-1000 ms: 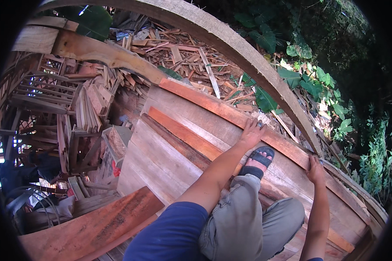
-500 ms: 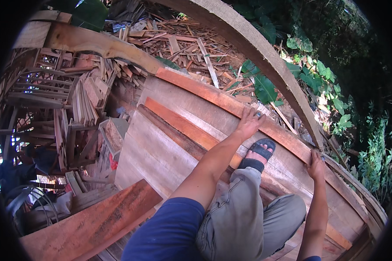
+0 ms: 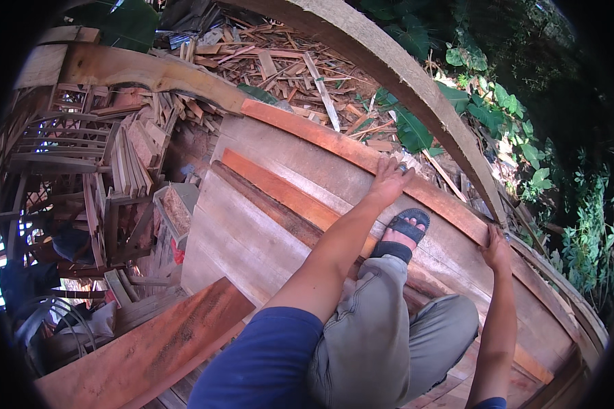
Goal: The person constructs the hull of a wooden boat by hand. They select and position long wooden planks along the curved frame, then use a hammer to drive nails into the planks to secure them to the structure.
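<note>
A long reddish-brown plank (image 3: 320, 138) lies along the far edge of a board surface (image 3: 249, 242). My left hand (image 3: 391, 180) is on the plank near its middle, fingers curled over its far edge. Farther right, my right hand (image 3: 496, 252) grips the same plank, its fingertips partly hidden. My sandalled foot (image 3: 408, 228) rests on the boards between the two hands, just on the near side of the plank. Beside my left forearm, an orange-brown strip of wood (image 3: 280, 191) lies on the boards, next to a darker strip (image 3: 269, 210).
A curved wooden beam (image 3: 396, 71) arches over the far right side. Wood offcuts (image 3: 273, 61) litter the ground beyond the edge. Stacked wooden frames (image 3: 65, 140) stand at left. A thick reddish board (image 3: 150, 344) slants across the near left. Green plants (image 3: 505, 123) grow at right.
The view has tilted slightly, so the scene sits a little higher in the picture. Both hands stay on the plank, with no clear movement of it.
</note>
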The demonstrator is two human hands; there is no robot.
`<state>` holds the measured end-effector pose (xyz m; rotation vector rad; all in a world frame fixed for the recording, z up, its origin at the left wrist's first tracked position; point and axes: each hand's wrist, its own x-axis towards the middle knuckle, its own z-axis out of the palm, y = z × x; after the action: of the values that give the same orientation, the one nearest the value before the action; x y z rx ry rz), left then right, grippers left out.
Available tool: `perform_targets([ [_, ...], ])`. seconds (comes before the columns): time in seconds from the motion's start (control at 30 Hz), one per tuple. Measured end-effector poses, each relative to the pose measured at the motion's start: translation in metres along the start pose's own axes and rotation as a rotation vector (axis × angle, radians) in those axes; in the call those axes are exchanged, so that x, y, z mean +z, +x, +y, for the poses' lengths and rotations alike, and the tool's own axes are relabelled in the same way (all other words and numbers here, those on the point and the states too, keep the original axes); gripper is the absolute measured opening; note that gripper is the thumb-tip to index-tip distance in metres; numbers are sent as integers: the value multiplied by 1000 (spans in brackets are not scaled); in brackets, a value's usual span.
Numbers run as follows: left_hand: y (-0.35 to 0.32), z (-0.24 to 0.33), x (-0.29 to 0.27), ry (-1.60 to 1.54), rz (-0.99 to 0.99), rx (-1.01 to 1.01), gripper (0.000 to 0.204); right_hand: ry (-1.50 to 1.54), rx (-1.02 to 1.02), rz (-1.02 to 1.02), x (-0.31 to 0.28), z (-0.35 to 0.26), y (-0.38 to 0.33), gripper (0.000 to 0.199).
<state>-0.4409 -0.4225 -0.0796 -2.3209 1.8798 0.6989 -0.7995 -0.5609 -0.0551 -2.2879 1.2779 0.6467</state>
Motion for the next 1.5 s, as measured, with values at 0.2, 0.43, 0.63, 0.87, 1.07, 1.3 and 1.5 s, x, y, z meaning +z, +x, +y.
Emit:
perform_targets([
  [0.2,-4,-3,4,-37,15,21,63,40,-34,66,4,9,-3,83],
  [0.43,-6,-7,5,-4,13,17,67,22,69,101,2,9,-18,78],
  [0.63,-3,-12,10,82,46,49,70,16,124,27,2,13,-11,75],
  [0.87,-6,-51,-10,151,89,-70,52,-87,154,188,21,39,-22,64],
  [1.07,-2,-56,-11,164,41,-34,72,-48,198,171,26,38,-17,48],
  [1.3,-6,-43,-17,105,50,-10,69,-94,202,184,36,44,-17,43],
  [1.5,-5,-57,-8,82,98,30,70,-100,188,151,32,43,-13,39],
])
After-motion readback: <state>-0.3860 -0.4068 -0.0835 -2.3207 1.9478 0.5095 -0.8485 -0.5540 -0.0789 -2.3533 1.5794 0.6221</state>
